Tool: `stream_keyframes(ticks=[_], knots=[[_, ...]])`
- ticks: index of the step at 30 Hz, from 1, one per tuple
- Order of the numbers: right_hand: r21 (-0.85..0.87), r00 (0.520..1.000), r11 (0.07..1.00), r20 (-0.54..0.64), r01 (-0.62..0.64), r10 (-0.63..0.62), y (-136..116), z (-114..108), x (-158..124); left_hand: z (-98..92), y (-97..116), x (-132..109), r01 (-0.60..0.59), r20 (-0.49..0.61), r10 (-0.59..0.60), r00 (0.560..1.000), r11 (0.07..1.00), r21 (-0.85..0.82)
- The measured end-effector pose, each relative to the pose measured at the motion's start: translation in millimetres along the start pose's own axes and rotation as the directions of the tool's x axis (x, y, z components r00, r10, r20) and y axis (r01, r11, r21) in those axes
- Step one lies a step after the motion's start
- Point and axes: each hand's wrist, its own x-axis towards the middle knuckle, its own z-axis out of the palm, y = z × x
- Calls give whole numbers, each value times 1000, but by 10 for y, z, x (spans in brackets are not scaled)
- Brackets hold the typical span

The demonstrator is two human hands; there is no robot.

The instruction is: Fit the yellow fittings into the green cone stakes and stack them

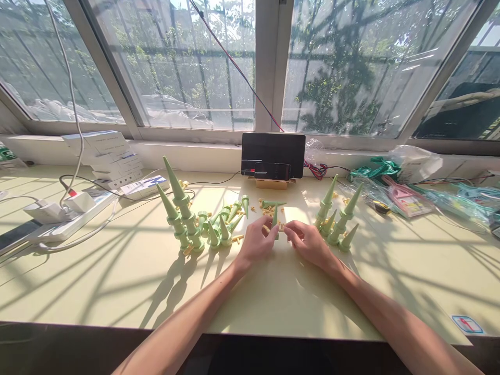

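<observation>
Well, from the head camera, two bare forearms reach over a smooth, pale yellow table (pixel 117 281). The left hand (pixel 255 240) has its fingers curled in, thumb and forefinger pinched on a small green cone (pixel 275 216). This cone stands point up at mid-table, between the two hands. The right hand (pixel 310 244) curls likewise, fingertips pressed together at a tiny yellow fitting (pixel 281 227) by the cone's base; whether they truly grip it is too small to tell.

The cones are all matte green plastic, ribbed and sharp-tipped. The left cluster (pixel 187 219) has two tall nested stacks, plus shorter cones, some lying flat. The right group (pixel 338 219) shows five tips. Loose fittings (pixel 267 209) are scattered behind the hands.

A glossy black screen (pixel 273 151) leans on a wooden stand. Crinkled plastic bags (pixel 406 200) lie at the right, their contents indistinct, and a white power strip (pixel 78 205) lies at the left.
</observation>
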Motion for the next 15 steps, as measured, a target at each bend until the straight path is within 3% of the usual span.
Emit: stream_keyframes(ticks=[7, 15], knots=[[29, 1000, 999, -6, 25, -24, 21, 10, 5, -2, -12, -1, -6, -1, 6, 1000, 1000, -6], [-56, 1000, 998, 23, 6, -5, -1, -6, -7, 2, -8, -10, -20, 3, 19, 1000, 1000, 11]])
